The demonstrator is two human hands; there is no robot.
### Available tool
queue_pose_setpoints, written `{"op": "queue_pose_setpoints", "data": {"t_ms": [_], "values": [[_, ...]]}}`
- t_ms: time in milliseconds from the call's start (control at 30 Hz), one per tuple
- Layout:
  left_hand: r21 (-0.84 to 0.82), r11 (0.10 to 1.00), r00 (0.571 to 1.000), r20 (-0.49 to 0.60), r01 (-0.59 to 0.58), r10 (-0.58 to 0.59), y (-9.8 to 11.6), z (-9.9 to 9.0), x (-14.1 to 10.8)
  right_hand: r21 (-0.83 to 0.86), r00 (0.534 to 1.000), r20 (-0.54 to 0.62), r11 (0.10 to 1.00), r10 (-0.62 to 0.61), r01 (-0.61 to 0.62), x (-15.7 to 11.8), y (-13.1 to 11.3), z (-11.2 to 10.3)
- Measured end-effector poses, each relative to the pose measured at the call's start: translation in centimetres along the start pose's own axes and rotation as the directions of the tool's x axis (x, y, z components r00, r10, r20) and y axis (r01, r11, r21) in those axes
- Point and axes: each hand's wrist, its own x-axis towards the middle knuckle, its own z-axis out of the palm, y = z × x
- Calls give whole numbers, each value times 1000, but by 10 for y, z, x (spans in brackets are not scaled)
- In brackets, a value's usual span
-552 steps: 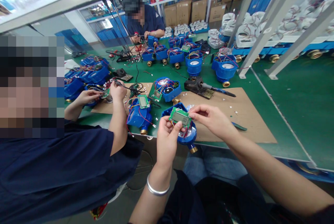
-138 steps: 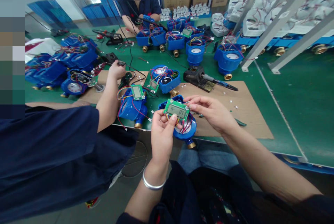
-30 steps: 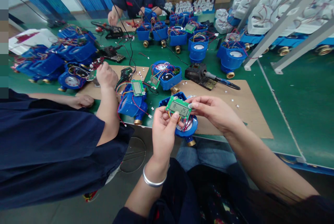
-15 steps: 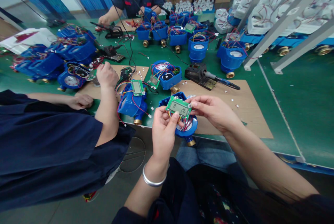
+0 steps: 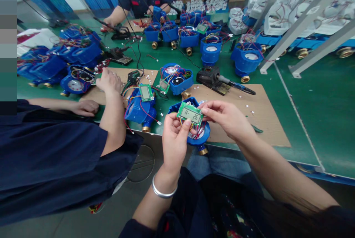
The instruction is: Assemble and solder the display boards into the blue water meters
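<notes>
My left hand (image 5: pixel 175 140) is closed on a green circuit board (image 5: pixel 190 114), thumb across its lower edge. The board's small display reads "A- 26". At the board's upper right corner, the thumb and fingers of my right hand (image 5: pixel 226 117) are pinched together on it. Coloured wires run beneath the board toward a blue water meter (image 5: pixel 203 137), which stands at the table edge with its brass end toward me. My hands and the board cover much of that meter.
Right of centre, a soldering iron (image 5: pixel 235 85) rests in its stand on a cardboard sheet (image 5: pixel 266 119). Another wired meter (image 5: pixel 140 108) stands left of my hands. A co-worker's hand (image 5: pixel 109 80) is farther left. Metal posts (image 5: pixel 288 27) rise at the right.
My right thumb has shifted slightly over the board's corner, and more of a green object by my right forearm shows. The left co-worker's raised hand has moved slightly left.
</notes>
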Motion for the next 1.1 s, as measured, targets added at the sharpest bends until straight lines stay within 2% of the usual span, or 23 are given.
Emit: {"op": "queue_pose_setpoints", "data": {"t_ms": [300,500,567,633,733,800,933,1033,1100], "values": [[14,1000,1000,3,4,-4,-2,-2,0,-159,997,-44,986,-63,55,1,2,4],[13,1000,1000,20,-18,17,-3,-3,0,-151,996,-47,986,-71,63,1,5,5],[13,1000,1000,20,-14,13,-2,-3,0,-69,998,-46,997,-49,46,1,5,4],[15,1000,1000,10,-10,10,-1,-1,1,102,1000,-30,995,0,3,1,5,3],[14,1000,1000,-15,-5,5,1,1,2,385,997,53,920,54,-70,2,7,2],[18,1000,999,-36,-10,10,2,3,3,501,994,100,860,52,-96,1,9,1],[49,998,998,-62,-29,32,3,6,4,633,991,127,766,42,-114,-3,7,-3],[102,994,995,-85,-33,42,5,7,3,703,994,109,709,-31,-55,-9,3,-10],[196,980,992,-112,-39,62,6,8,2,731,992,105,682,-70,-30,-14,-1,-14]]}}
